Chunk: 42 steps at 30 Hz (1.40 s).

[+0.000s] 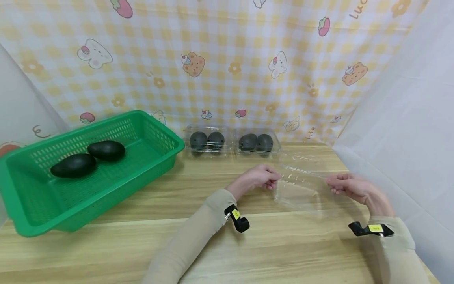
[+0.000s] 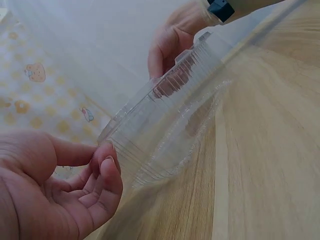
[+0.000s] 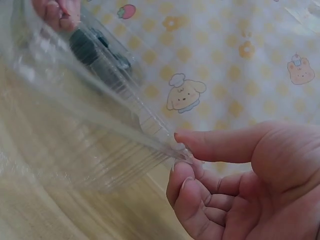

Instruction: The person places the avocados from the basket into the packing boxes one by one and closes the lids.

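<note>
A clear box, probably light and flimsy, is being pinched at its likely firmer rim by left hand and right hand.

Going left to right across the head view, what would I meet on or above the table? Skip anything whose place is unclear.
Green basket → left clear pack with two dark fruits → right clear pack with another dark pair → held clear container → right hand.

The counter is softly lit and faintly shadowed; over it, the clear container is blurred and glare-streaked in the dimmer right wrist view.
</note>
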Tool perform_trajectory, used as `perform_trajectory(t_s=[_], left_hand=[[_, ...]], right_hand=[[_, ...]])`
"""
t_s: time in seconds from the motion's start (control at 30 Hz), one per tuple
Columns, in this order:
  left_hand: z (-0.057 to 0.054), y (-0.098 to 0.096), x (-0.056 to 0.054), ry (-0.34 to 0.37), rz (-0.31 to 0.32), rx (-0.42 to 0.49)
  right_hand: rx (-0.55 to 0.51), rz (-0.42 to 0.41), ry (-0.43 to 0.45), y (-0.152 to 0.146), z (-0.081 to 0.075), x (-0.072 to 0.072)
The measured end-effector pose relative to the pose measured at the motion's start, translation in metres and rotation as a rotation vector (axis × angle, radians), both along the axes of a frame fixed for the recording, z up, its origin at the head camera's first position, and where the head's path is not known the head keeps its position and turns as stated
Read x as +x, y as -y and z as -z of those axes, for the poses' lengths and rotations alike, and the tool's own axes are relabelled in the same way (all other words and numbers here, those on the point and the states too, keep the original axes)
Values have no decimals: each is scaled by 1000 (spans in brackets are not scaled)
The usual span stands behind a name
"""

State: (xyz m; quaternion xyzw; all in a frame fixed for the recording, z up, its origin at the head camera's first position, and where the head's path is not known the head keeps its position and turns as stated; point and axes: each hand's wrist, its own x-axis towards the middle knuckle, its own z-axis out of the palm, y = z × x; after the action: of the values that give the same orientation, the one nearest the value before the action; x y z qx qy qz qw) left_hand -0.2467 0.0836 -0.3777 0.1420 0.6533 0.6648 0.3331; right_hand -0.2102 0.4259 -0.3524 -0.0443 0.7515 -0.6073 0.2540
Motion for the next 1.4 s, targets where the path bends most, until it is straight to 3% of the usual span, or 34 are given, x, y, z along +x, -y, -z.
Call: perform_trajectory(t_s=[0.43,0.67,0.97,1.4], left_hand=[[2,16,6,23,71,7],[0,20,11,24,118,4],[-2,28,19,33,134,-30],[-1,37,26,27,164,-60]], right_hand=[[-10,-52,64,7,5,12],[-27,-80,50,7,8,19],[18,-154,53,12,9,26],[-20,-247,51,17,11,30]])
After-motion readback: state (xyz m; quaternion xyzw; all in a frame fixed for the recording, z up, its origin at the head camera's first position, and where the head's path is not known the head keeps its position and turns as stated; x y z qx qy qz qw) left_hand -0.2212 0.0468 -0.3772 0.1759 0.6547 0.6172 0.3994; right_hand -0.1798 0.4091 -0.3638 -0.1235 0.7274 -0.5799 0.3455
